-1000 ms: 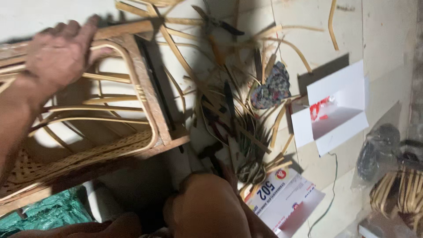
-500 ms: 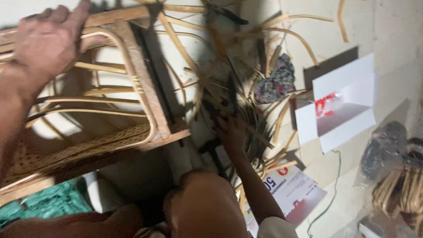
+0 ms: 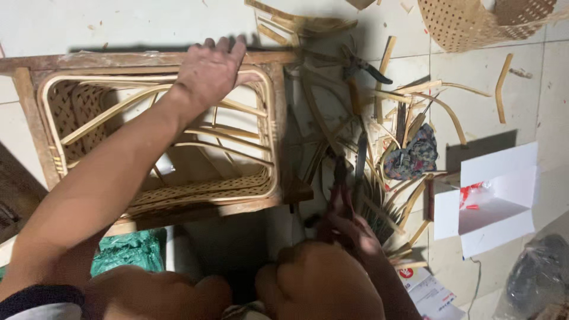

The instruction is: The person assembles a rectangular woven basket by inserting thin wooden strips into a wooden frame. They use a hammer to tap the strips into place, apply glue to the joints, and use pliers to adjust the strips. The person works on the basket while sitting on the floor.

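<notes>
My left hand [image 3: 208,72] lies flat, fingers spread, on the far wooden rail of a wood and rattan seat frame [image 3: 155,204] that rests on the tiled floor. My right hand [image 3: 351,232] is low in the view beside the frame's right corner, in a heap of loose cane strips [image 3: 379,189]. Its fingers are closed round a dark, reddish-handled tool [image 3: 341,181] that points up into the strips; the hand and the tool are blurred. My knees [image 3: 320,284] fill the bottom edge.
Black cutters [image 3: 368,66] lie among strips past the frame. A patterned cloth [image 3: 412,157] sits on the heap. An open white box [image 3: 495,201] is at the right, a woven cane sheet [image 3: 468,24] at top right, a green bag [image 3: 127,249] under the frame.
My right hand has come into view, reached into the cane strips and closed on the dark tool. My left hand stays on the frame's rail while the view has shifted.
</notes>
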